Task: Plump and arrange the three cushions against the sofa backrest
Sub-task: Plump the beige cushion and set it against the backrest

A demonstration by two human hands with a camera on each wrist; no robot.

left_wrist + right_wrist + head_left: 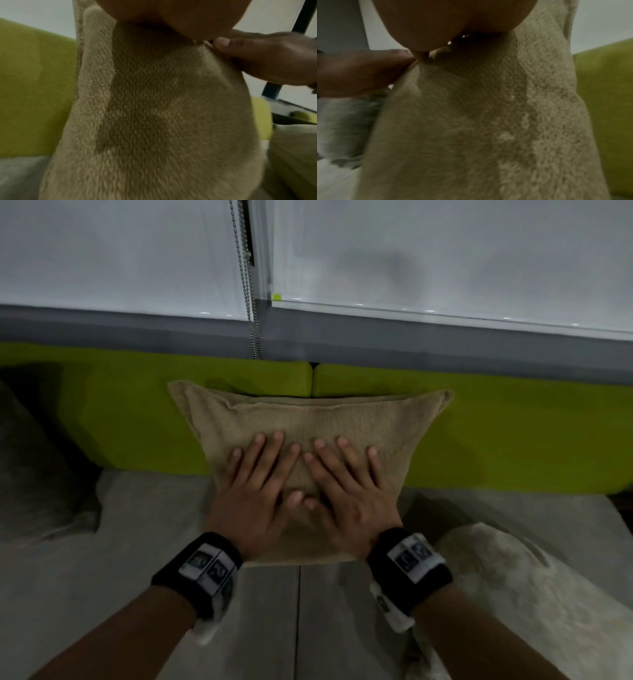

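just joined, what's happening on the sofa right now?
A person is pressing both hands flat on the tan cushion, which stands upright against the green backrest at the seam between its two sections. The left hand and right hand lie side by side with fingers spread, pushing into its front face. A grey cushion leans at the far left and a cream cushion lies on the seat to the right, not yet set against the backrest.
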